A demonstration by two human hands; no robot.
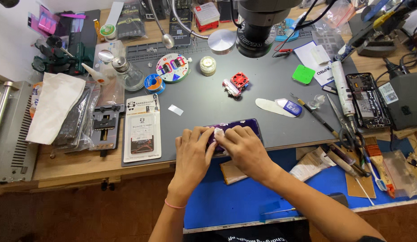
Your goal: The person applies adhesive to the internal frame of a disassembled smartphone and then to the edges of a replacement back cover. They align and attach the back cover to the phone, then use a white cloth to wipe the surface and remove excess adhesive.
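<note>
Both hands sit together on a purple phone (pixel 244 127) that lies at the near edge of the grey mat (pixel 244 85). The left hand (pixel 192 150) lies flat over the phone's left end, pinning it down. The right hand (pixel 244 145) presses a small white wipe (pixel 218 132) onto the phone with its fingertips, just beside the left thumb. Only the phone's far edge and right end show past the hands.

The mat is bare just beyond the phone, up to a red fan (pixel 239 80) and a white scrap (pixel 175 110). A white spudger (pixel 271 107) lies to the right, well apart. To the left, a packet (pixel 142 127) lies near the left hand. On the near side, the blue mat (pixel 235 197) is open under the wrists, with a tan card (pixel 232 172) just beside the right wrist. Scissors (pixel 347 130) and tools crowd the right edge.
</note>
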